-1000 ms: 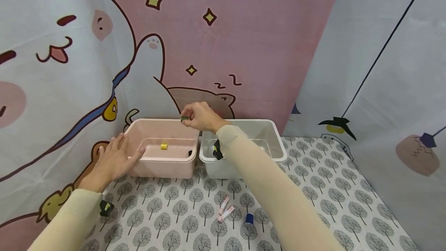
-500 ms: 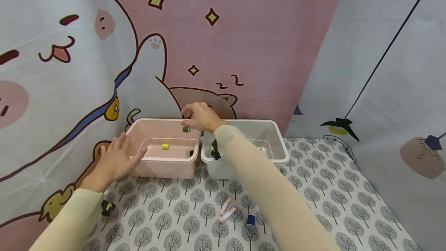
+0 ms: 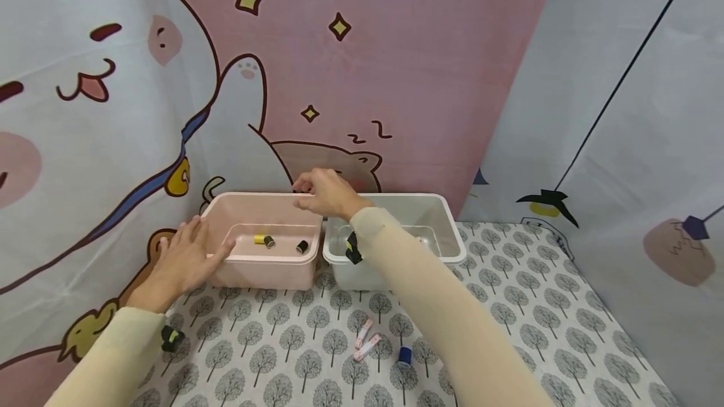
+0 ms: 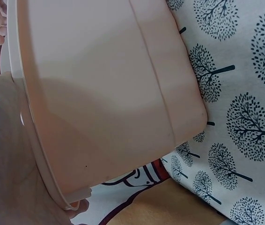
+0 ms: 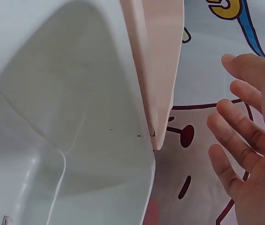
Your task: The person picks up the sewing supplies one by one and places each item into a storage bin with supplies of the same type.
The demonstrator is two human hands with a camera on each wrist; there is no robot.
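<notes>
Evidently, by the right wrist view, the right hand (image 3: pixel 330 193) is empty, fingers loosely spread, clear of the pink bin (image 3: pixel 261 275). Only the head view shows cylinders (image 3: pixel 302 247) inside; the left hand (image 3: pixel 182 262), fingers straight, touches the rim.

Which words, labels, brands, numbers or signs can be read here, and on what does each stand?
"Z": larger brown letter on the pink, cartoon-printed backdrop.
"Z": smaller brown letter on that backdrop, left of the first.
Too small to read: any print on the two thin pink-and-white strips.
Too small to tell: any marking on the small yellow cylinder.
No lettering seen: the pink rectangular plastic bin.
</notes>
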